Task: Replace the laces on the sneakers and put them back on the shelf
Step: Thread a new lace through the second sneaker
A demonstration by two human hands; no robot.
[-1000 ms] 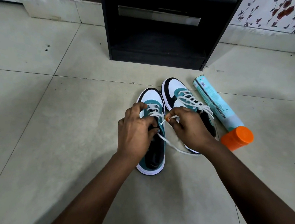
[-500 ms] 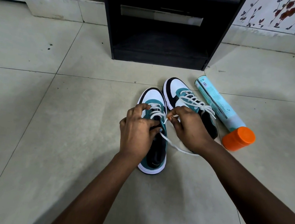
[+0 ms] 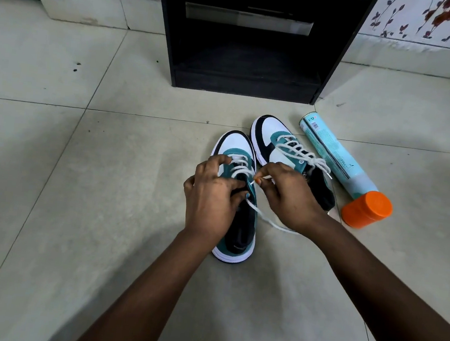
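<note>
Two white, teal and black sneakers stand side by side on the floor. My left hand [image 3: 211, 196] grips the upper of the left sneaker [image 3: 234, 238] at its lace holes. My right hand [image 3: 288, 197] pinches the end of the white lace [image 3: 262, 218] just above that shoe; the lace's loose length trails under my right wrist. Only the front rows of the left shoe are laced. The right sneaker [image 3: 275, 139] is laced through, its heel hidden behind my right hand. The black shelf [image 3: 246, 69] stands open just beyond the shoes.
A light blue spray can [image 3: 332, 157] with an orange cap [image 3: 366, 209] lies on the floor right of the sneakers. Beige floor tiles spread to the left and in front. A white skirting and a flowered wall run behind the shelf.
Both hands stay at the left sneaker's lace holes with only slight finger shifts. The view has tilted a little.
</note>
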